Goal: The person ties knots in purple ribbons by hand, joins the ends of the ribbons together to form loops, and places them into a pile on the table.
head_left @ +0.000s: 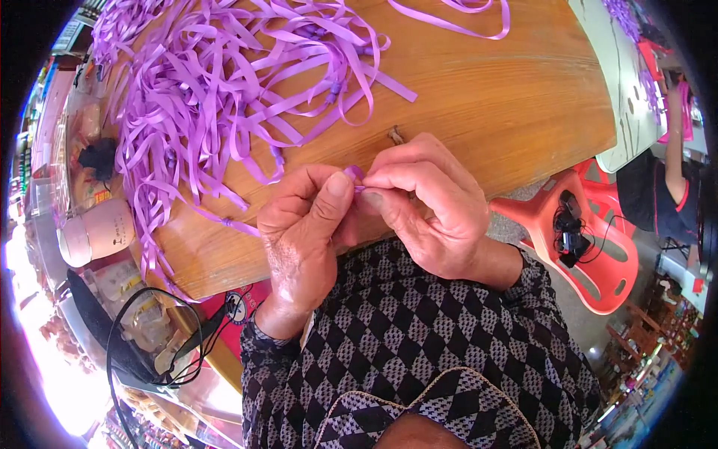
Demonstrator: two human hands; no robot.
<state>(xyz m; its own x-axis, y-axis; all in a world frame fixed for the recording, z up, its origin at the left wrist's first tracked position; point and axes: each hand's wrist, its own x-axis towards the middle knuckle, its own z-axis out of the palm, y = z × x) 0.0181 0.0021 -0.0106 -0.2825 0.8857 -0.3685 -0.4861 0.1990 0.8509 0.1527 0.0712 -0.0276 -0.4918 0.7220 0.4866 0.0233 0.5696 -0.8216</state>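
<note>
Close together over the table's near edge, my left hand (308, 224) and my right hand (434, 206) both pinch a small piece of purple ribbon (354, 173). Most of that piece is hidden behind my fingers. My left thumb presses it from the near side, while my right thumb and forefinger hold it by its right end. Beyond my left hand lies a big tangled heap of purple ribbons (202, 97), several with small dark purple knots or ties. One strand runs from the heap to my left hand. A small brown object (396, 135) sits just beyond my right hand.
The wooden table (508, 97) spreads in front of me. At its left stands a pink-and-white jar (97, 230), with black cables (187, 359) below. A red plastic chair (591, 239) holding black devices is at the right. Another person's arm (675, 142) shows at the far right.
</note>
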